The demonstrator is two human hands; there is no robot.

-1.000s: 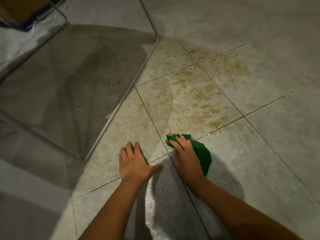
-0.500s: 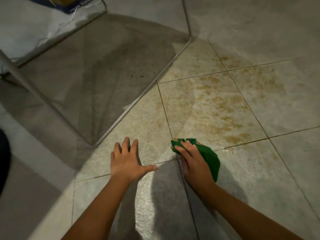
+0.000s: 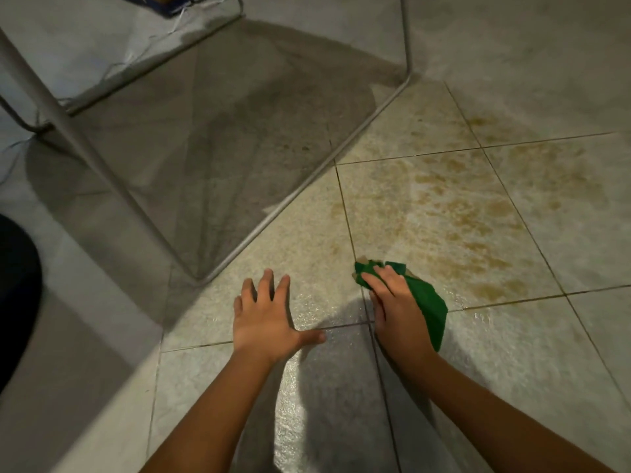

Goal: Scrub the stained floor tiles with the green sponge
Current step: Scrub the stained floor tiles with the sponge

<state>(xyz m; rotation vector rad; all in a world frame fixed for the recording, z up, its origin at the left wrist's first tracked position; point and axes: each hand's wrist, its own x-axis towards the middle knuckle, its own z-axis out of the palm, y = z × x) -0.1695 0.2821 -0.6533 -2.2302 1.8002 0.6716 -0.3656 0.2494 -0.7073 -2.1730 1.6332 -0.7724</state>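
Note:
The green sponge (image 3: 426, 302) lies flat on the wet tile floor under my right hand (image 3: 396, 305), which presses it down at the near left corner of the stained tile. Brown stains (image 3: 471, 227) spread over that tile and the tiles beyond it to the upper right. My left hand (image 3: 266, 315) rests flat on the neighbouring tile to the left, fingers spread, holding nothing. A grout line runs between the two hands.
A metal tube frame (image 3: 300, 189) of a chair or stand runs across the floor at upper left, with a slanted leg (image 3: 85, 141) and shadow beneath it. A dark object (image 3: 17, 288) sits at the left edge. The near tiles shine wet (image 3: 297, 387).
The view has shifted, so the frame and stains sit further right and lower. My right hand and the sponge stay near the same tile corner; the left hand stays planted.

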